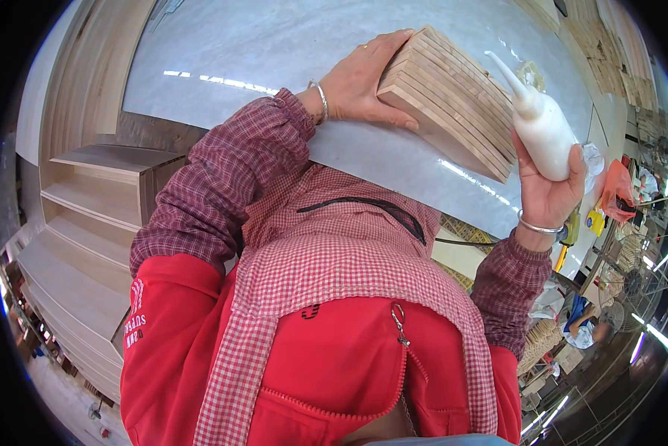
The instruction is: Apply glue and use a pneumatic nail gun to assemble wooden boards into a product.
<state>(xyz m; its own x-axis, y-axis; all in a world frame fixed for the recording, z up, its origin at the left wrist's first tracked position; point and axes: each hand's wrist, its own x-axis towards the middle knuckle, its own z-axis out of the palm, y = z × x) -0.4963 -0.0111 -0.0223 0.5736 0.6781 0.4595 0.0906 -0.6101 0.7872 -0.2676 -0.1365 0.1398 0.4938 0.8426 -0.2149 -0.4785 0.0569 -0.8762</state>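
Note:
My left hand (363,78) lies flat against the side of a stack of thin wooden slats (453,100) standing on edge on a pale marbled tabletop (274,44). The palm and fingers press the stack's near face. My right hand (546,189) grips a white squeeze bottle (543,128) with a long pointed nozzle. The nozzle tip sits just above the upper edges of the slats at the stack's right end. Both wrists wear silver bangles, and both forearms are in checked red sleeves.
Stacked pale wooden boards and panels (81,245) rise at the left. At the right edge lie an orange bag (618,186), yellow items and a cluttered workshop floor, where another person (586,327) crouches below.

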